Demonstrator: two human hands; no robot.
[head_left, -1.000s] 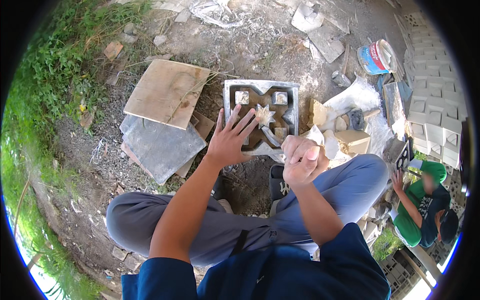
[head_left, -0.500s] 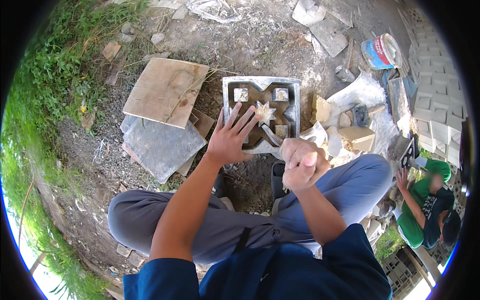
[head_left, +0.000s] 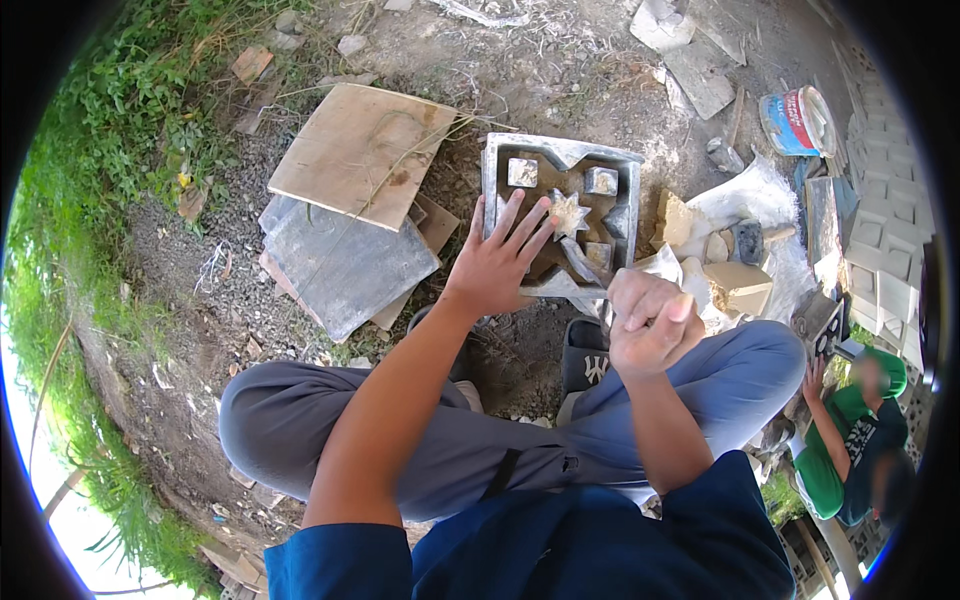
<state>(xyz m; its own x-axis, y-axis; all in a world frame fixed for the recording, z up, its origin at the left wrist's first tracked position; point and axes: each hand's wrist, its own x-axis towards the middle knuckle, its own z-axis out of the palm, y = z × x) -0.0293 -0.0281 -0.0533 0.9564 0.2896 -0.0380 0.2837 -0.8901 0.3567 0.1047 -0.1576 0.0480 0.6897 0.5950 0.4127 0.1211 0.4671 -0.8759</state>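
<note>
In front of my knees lies a square grey metal mould (head_left: pixel 487 165) with raised square blocks inside and a star-shaped piece (head_left: pixel 569 214) at its centre. My left hand (head_left: pixel 492 268) rests over the mould's left side, fingers spread, two fingertips close beside the star. At the near right corner, my right hand (head_left: pixel 652 318) is closed in a fist around a tool whose narrow metal blade (head_left: pixel 580 262) reaches into the mould between the star and the near right block. The fist hides the tool's handle, so I cannot tell its exact kind.
Left of the mould, a plywood board (head_left: pixel 360 150) lies on grey slabs (head_left: pixel 345 265). To the right are a white sack (head_left: pixel 745 190), broken tan block pieces (head_left: pixel 738 285) and a paint bucket (head_left: pixel 797 122). Patterned blocks (head_left: pixel 885 185) are stacked beyond; another person (head_left: pixel 850 440) sits at far right.
The whole scene has shifted rightward in view, and the mould appears slightly turned. My left hand stays spread on it; the right still grips the tool, its blade a little nearer to me.
</note>
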